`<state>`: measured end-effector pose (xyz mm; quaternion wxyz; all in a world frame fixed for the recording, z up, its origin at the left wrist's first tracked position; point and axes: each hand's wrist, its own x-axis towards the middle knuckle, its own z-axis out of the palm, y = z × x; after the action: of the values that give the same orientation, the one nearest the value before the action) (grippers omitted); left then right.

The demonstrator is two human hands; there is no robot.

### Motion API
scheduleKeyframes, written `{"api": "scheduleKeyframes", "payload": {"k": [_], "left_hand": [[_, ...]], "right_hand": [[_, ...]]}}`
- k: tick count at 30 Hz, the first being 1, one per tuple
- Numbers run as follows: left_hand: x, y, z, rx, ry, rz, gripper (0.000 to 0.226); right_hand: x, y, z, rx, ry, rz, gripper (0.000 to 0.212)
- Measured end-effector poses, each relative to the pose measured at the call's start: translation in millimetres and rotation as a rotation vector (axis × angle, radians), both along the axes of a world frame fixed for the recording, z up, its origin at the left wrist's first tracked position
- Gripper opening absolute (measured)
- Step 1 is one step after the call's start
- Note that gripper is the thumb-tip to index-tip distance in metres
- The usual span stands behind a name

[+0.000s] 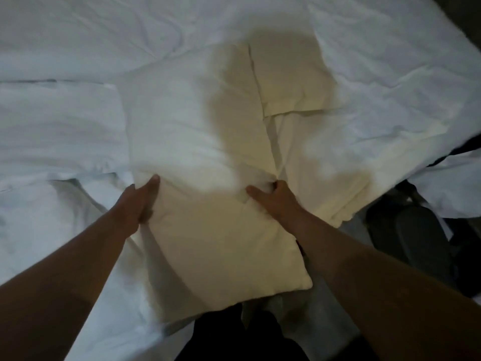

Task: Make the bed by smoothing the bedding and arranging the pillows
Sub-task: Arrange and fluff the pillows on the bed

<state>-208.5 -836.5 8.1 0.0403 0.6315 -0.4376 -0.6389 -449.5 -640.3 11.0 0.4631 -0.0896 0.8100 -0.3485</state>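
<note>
Gripping the pillow [208, 204] mid-length, left hand [141, 201] and right hand [276, 199] pinching opposite edges, long axis running away toward the bed [78, 35].

Both hands are gripping a cream pillow [208, 230] by its long edges. The left hand [141, 201] is clasping the left edge with its thumb lying on top, and the right hand [276, 198] is bunching fabric at the right edge, its fingers curling in. The pillow is lying across rumpled white bedding [65, 131], touching a second pillow [320, 162] on its right. A dark bag [416, 238] is sitting beside the bed.
</note>
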Motion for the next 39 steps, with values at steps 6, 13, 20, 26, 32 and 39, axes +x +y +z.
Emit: {"api": "scheduleKeyframes", "payload": {"k": [6,13,20,26,32,39], "left_hand": [[-21,1,31,0.0,0.194,0.004,0.064],[-42,39,81,-0.051,0.152,-0.035,0.092],[-111,110,133,-0.206,0.137,-0.227,0.104],[-183,206,184,-0.345,0.401,-0.532,0.025],[-248,348,218,-0.379,0.508,-0.7,0.026],[-291,493,239,-0.315,0.622,-0.913,0.026]], "right_hand": [[0,-13,23,-0.073,-0.092,-0.172,0.072],[-21,26,91,-0.207,-0.028,-0.317,0.057],[-38,139,144,-0.263,0.068,-0.524,0.053],[-43,273,177,-0.344,0.116,-0.828,0.041],[-37,420,201,-0.366,0.242,-1.117,0.044],[-11,559,222,-0.299,0.48,-1.347,0.036]]}}
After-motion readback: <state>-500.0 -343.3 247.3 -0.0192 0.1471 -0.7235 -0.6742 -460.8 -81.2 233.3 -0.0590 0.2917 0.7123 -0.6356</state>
